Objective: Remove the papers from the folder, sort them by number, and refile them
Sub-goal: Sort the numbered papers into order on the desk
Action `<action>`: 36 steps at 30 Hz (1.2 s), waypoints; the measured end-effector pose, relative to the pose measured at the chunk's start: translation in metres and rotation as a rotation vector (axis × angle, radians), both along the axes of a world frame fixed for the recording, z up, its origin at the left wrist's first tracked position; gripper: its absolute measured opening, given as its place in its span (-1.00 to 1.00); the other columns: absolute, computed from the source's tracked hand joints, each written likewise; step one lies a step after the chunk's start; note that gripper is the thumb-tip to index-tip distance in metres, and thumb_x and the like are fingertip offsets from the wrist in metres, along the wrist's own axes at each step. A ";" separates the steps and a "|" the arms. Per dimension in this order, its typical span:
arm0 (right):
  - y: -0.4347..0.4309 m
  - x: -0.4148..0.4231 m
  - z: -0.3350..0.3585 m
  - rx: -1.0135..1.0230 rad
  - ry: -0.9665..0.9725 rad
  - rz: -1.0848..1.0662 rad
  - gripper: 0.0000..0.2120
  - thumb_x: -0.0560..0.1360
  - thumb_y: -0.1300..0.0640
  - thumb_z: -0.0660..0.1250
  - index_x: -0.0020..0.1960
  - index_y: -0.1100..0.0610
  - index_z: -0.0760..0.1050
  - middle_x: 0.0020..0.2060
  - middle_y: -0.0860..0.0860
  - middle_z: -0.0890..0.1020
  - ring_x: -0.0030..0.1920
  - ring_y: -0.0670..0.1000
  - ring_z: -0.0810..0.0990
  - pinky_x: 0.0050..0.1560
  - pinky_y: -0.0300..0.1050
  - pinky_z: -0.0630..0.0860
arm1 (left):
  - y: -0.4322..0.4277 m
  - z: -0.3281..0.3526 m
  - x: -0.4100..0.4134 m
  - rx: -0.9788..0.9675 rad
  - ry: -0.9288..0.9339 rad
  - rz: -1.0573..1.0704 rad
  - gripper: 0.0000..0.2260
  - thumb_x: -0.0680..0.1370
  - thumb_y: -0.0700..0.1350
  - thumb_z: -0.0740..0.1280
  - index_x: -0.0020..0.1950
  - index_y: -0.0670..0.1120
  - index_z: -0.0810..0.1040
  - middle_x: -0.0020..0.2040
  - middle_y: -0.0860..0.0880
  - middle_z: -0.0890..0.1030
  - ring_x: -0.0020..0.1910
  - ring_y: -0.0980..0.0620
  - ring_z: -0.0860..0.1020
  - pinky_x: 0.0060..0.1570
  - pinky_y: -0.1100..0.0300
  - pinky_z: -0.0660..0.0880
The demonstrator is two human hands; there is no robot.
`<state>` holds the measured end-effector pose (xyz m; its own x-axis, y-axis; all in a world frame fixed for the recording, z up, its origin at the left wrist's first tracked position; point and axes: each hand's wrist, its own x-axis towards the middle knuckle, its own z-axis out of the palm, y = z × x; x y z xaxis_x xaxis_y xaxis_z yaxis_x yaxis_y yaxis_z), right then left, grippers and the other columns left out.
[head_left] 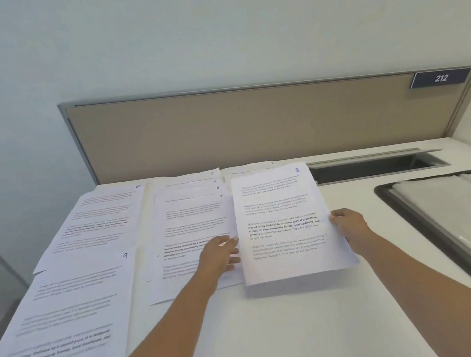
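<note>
Grip: left hand (220, 254) and right hand (349, 223) hold one sheet numbered 8 (284, 225).

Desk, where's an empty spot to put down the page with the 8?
The bare desk near you, between your forearms, below sheet 8 and the fanned stack, is free. So is the strip between sheet 8 and the dark-edged folder on the right. The left is crowded with sheet 9 and the sheet behind it.

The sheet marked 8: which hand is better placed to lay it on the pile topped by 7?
Probably the left. The left hand holds the left edge of the sheet marked 8 and lies over the pile topped by 7. The right hand pinches the opposite edge, away from it.
</note>
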<state>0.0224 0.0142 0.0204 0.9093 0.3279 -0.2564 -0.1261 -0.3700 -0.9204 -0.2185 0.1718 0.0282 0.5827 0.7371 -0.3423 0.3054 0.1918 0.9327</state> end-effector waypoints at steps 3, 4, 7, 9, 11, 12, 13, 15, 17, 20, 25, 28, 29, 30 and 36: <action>-0.009 0.017 -0.005 -0.040 -0.021 0.005 -0.93 0.53 0.26 0.26 -0.10 0.16 0.51 -0.08 0.13 0.56 -0.08 0.12 0.48 -0.05 -0.06 0.40 | -0.005 -0.012 0.008 0.399 0.191 -0.035 -0.67 0.56 -0.07 0.31 0.29 -0.14 0.47 0.15 -0.11 0.57 0.11 -0.05 0.53 0.10 0.18 0.40; -0.011 0.022 -0.007 -0.052 -0.026 0.004 -0.93 0.53 0.26 0.27 -0.11 0.16 0.52 -0.08 0.14 0.57 -0.08 0.12 0.48 -0.04 -0.07 0.40 | -0.006 -0.016 0.008 0.525 0.261 -0.074 -0.64 0.57 -0.05 0.30 0.34 -0.11 0.44 0.25 -0.09 0.52 0.21 -0.03 0.49 0.18 0.20 0.35; -0.011 0.034 -0.013 -0.081 -0.039 0.004 -0.95 0.52 0.24 0.29 -0.06 0.18 0.54 -0.05 0.17 0.59 -0.09 0.12 0.47 -0.04 -0.09 0.39 | -0.003 -0.034 0.004 0.775 0.512 -0.259 -0.54 0.60 0.07 0.18 0.48 0.00 0.23 0.49 0.03 0.25 0.46 0.06 0.22 0.40 0.13 0.17; -0.007 0.039 -0.015 -0.093 -0.049 0.008 -0.89 0.52 0.23 0.31 0.02 0.21 0.57 -0.03 0.18 0.60 -0.08 0.11 0.47 -0.04 -0.10 0.39 | 0.000 -0.042 -0.001 0.856 0.649 -0.349 -0.53 0.62 0.12 0.11 0.51 0.05 0.15 0.54 0.07 0.09 0.51 0.10 0.04 0.46 0.03 0.02; -0.002 0.041 -0.016 -0.109 -0.059 0.020 -0.84 0.52 0.22 0.31 0.07 0.21 0.58 -0.01 0.16 0.60 -0.06 0.11 0.47 -0.02 -0.12 0.39 | 0.001 -0.047 -0.008 0.872 0.679 -0.361 -0.54 0.62 0.12 0.10 0.51 0.07 0.14 0.55 0.10 0.03 0.52 0.12 -0.03 0.47 0.00 -0.07; 0.001 0.040 -0.015 -0.117 -0.067 0.029 -0.83 0.53 0.22 0.30 0.08 0.21 0.58 -0.02 0.14 0.59 -0.04 0.10 0.46 0.00 -0.12 0.39 | 0.002 -0.049 -0.011 0.877 0.677 -0.359 -0.54 0.62 0.12 0.10 0.51 0.08 0.15 0.55 0.11 0.02 0.52 0.13 -0.04 0.47 0.00 -0.09; 0.003 0.039 -0.015 -0.119 -0.079 0.035 -0.82 0.53 0.21 0.30 0.09 0.21 0.58 -0.01 0.13 0.59 -0.03 0.09 0.46 0.02 -0.13 0.38 | 0.002 -0.050 -0.014 0.883 0.677 -0.356 -0.55 0.63 0.11 0.09 0.51 0.08 0.15 0.55 0.11 0.02 0.52 0.13 -0.04 0.46 0.00 -0.10; 0.010 0.037 -0.016 -0.113 -0.100 0.038 -0.82 0.53 0.21 0.31 0.10 0.23 0.58 0.04 0.14 0.60 -0.03 0.08 0.45 0.03 -0.13 0.38 | 0.004 -0.051 -0.018 0.895 0.689 -0.349 -0.56 0.63 0.11 0.09 0.50 0.09 0.14 0.55 0.12 0.02 0.52 0.14 -0.05 0.46 0.01 -0.10; 0.016 0.034 -0.017 -0.123 -0.123 0.044 -0.82 0.52 0.21 0.31 0.08 0.23 0.59 0.06 0.15 0.61 -0.04 0.08 0.45 0.02 -0.14 0.38 | 0.003 -0.051 -0.018 0.887 0.687 -0.336 -0.56 0.63 0.10 0.09 0.50 0.10 0.15 0.54 0.13 0.02 0.52 0.15 -0.04 0.46 0.02 -0.10; 0.020 0.033 -0.021 -0.135 -0.151 0.019 -0.84 0.51 0.23 0.31 0.06 0.23 0.59 0.05 0.17 0.62 -0.07 0.08 0.46 -0.01 -0.13 0.41 | 0.001 -0.050 -0.016 0.870 0.671 -0.324 -0.56 0.63 0.09 0.11 0.50 0.09 0.16 0.54 0.13 0.03 0.52 0.14 -0.04 0.47 0.01 -0.10; 0.019 0.030 -0.027 -0.159 -0.187 -0.056 -0.84 0.51 0.25 0.30 0.04 0.23 0.58 0.03 0.17 0.63 0.00 0.16 0.54 0.04 -0.06 0.45 | -0.001 -0.050 -0.017 0.872 0.684 -0.324 -0.56 0.63 0.09 0.10 0.50 0.08 0.16 0.54 0.13 0.02 0.52 0.15 -0.04 0.47 0.00 -0.10; 0.019 0.027 -0.029 -0.174 -0.207 -0.065 -0.84 0.51 0.25 0.29 0.05 0.23 0.57 0.02 0.16 0.63 0.04 0.17 0.55 0.02 -0.08 0.44 | -0.001 -0.050 -0.017 0.864 0.677 -0.323 -0.56 0.63 0.09 0.11 0.50 0.08 0.17 0.54 0.13 0.03 0.52 0.15 -0.04 0.47 -0.01 -0.10; 0.020 0.026 -0.030 -0.185 -0.215 -0.055 -0.84 0.51 0.24 0.29 0.05 0.23 0.57 0.02 0.15 0.63 0.05 0.17 0.56 0.01 -0.09 0.43 | -0.001 -0.050 -0.016 0.864 0.677 -0.323 -0.56 0.62 0.09 0.11 0.49 0.08 0.18 0.54 0.13 0.03 0.52 0.15 -0.04 0.47 -0.01 -0.10; 0.021 0.025 -0.030 -0.194 -0.226 -0.042 -0.84 0.51 0.23 0.29 0.05 0.23 0.57 0.02 0.15 0.63 0.06 0.16 0.56 -0.01 -0.11 0.42 | -0.001 -0.050 -0.016 0.864 0.676 -0.323 -0.56 0.62 0.09 0.11 0.49 0.08 0.18 0.54 0.13 0.03 0.52 0.15 -0.04 0.47 -0.01 -0.11; 0.021 0.019 -0.030 -0.242 -0.309 -0.004 -0.86 0.52 0.18 0.28 0.02 0.21 0.54 -0.01 0.12 0.62 0.02 0.16 0.55 -0.07 -0.12 0.39 | -0.002 -0.049 -0.016 0.871 0.679 -0.311 -0.57 0.62 0.10 0.12 0.49 0.09 0.19 0.54 0.14 0.05 0.52 0.15 -0.03 0.46 0.01 -0.10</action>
